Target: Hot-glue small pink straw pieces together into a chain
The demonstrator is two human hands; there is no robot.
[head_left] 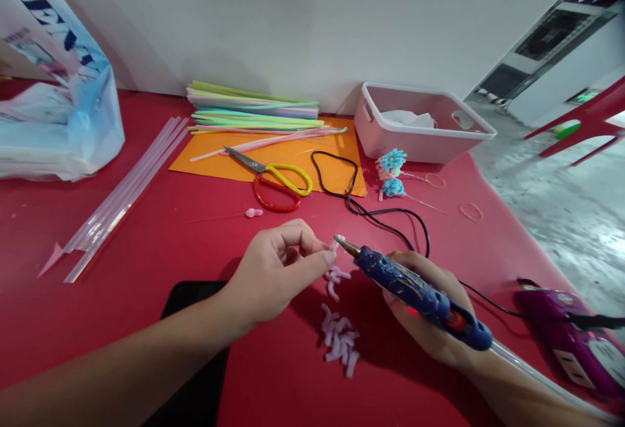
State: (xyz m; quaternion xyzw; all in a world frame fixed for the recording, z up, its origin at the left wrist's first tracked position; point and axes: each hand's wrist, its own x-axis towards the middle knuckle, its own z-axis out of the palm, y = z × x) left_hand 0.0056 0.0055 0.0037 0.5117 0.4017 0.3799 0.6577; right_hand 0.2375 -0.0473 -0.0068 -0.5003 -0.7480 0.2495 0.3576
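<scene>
Between its thumb and forefinger, my left hand pinches a short pale pink pipe cleaner piece. My right hand is wrapped round a blue glue gun, whose metal nozzle meets the tip of that piece. A clear glue stick runs out of the gun's rear. Below the hands, several short curved pale pipe cleaner pieces lie in a pile, with a smaller cluster just above. Past my left hand rests a small pink piece on a thin wire.
Scissors and pipe cleaners lie on an orange sheet. Behind to the right are a pink basket and blue flowers. Glue sticks, a plastic bag, a black phone, a cable and a purple power strip surround my hands.
</scene>
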